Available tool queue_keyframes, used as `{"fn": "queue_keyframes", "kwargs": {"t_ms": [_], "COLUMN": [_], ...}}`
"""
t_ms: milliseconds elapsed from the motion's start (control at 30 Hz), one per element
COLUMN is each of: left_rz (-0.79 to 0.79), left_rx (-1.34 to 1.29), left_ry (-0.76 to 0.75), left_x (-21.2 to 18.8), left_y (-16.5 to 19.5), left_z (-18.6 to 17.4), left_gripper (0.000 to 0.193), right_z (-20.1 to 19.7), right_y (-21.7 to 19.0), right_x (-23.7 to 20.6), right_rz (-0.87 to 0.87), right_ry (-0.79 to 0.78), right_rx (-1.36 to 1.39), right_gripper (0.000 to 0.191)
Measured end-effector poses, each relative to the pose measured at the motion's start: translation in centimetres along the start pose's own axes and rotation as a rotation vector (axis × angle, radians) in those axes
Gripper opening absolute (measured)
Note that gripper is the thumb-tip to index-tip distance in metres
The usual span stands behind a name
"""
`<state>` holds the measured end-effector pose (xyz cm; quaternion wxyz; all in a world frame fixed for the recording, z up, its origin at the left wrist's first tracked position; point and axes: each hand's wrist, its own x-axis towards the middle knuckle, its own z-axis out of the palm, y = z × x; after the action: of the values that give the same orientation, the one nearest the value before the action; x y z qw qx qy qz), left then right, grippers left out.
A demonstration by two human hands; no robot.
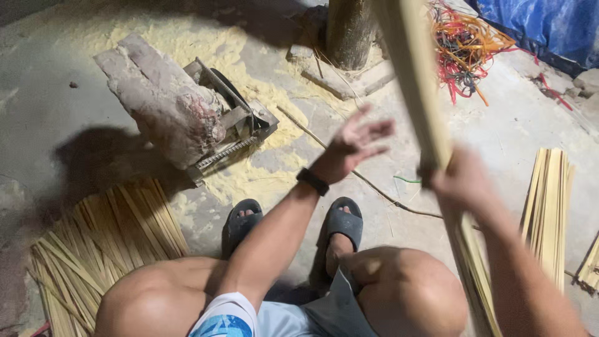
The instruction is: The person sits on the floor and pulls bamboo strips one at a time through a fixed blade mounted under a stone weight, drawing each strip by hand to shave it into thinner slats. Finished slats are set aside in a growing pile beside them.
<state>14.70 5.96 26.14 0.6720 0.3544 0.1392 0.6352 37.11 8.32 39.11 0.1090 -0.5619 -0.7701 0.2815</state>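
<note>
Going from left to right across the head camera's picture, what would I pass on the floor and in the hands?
Fanned pile of bamboo strips → brick with a metal tool → open left hand → right hand gripping a bundle of strips → stack of strips.

- You work in a pool of warm light from above; the floor is bright mid-frame, dim toward the left edge.
- Your left hand and the raised strips are motion-blurred.
- A hard shadow falls left of the stone block.
</note>
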Motion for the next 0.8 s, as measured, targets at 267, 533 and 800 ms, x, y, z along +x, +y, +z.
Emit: {"fn": "queue_keyframes", "kwargs": {"t_ms": [267,533,800], "left_rz": [0.024,-0.173,-0.176], "left_rx": [-0.316,-0.287,-0.190], "left_ry": [0.618,0.792,0.783], "left_x": [-5.0,-13.4,-15.2], "left_y": [-6.4,-8.6,-8.1], "left_z": [-11.2,-19.2,-20.1], "left_gripper": [0.051,0.044,0.039], "right_z": [14.5,22.6,31.0], "right_y": [8.9,13.5,10.0], "right_x": [-12.3,-4.9,7.2], "right_rz": [0.028,0.239,-0.035], "right_ry": [0.141,-0.529,-0.476], "right_rx": [0.049,0.043,0.338], "right_gripper": [0.033,0.052,0.053]}}
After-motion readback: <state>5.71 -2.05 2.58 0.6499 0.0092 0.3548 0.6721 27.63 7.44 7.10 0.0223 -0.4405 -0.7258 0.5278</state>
